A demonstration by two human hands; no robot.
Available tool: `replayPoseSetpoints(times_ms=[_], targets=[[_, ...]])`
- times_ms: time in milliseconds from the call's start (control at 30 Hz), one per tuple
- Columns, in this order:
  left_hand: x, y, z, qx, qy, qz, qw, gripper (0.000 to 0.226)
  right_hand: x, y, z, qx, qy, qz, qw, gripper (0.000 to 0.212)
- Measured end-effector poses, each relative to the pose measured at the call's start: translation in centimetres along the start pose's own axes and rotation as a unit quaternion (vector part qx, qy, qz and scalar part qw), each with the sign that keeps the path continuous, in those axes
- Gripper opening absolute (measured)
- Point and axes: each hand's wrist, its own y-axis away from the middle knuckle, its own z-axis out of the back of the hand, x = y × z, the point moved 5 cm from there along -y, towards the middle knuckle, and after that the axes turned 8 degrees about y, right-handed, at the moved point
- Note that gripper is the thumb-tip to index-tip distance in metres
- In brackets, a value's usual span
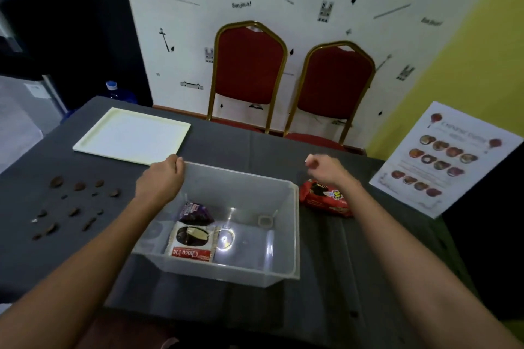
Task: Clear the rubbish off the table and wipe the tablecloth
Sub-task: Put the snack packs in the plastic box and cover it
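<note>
A clear plastic bin (283,235) stands on the dark grey tablecloth (255,144). Inside it lie a white Choco Pie wrapper (192,244) and a dark purple wrapper (195,212). My left hand (160,178) grips the bin's far left corner. A red snack wrapper (326,198) lies on the cloth just right of the bin. Hovering above that wrapper, my right hand (326,168) has its fingers curled and holds nothing. Brown crumbs and bits (73,207) are scattered over the cloth at the left.
A white tray (133,134) sits at the back left of the table. A printed menu sheet (448,159) lies at the right edge. Two red chairs (289,79) stand behind the table against the wall. A water bottle (119,92) stands beyond the left corner.
</note>
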Motion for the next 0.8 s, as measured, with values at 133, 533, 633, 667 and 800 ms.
replayPoseSetpoints(times_ms=[133, 533, 633, 667, 800], targets=[[0.0, 0.2, -0.1, -0.007, -0.012, -0.010, 1.000, 0.037, -6.4, -1.2, -3.6, 0.117, 0.221, -0.069, 0.966, 0.073], [0.2, -0.1, -0.1, -0.001, -0.014, 0.010, 1.000, 0.034, -6.1, -3.9, -4.3, 0.047, 0.279, -0.009, 0.959, 0.076], [-0.1, 0.2, -0.1, -0.002, -0.007, 0.004, 1.000, 0.034, -3.6, -3.1, -1.6, -0.025, 0.184, -0.019, 0.982, 0.086], [-0.1, 0.3, 0.0, 0.001, -0.004, 0.006, 1.000, 0.034, -2.0, -2.6, -0.3, -0.049, 0.138, -0.015, 0.989, 0.086], [-0.2, 0.3, 0.2, 0.005, 0.012, 0.012, 1.000, 0.033, 5.9, 1.3, 5.8, -0.123, 0.016, 0.070, 0.990, 0.085]])
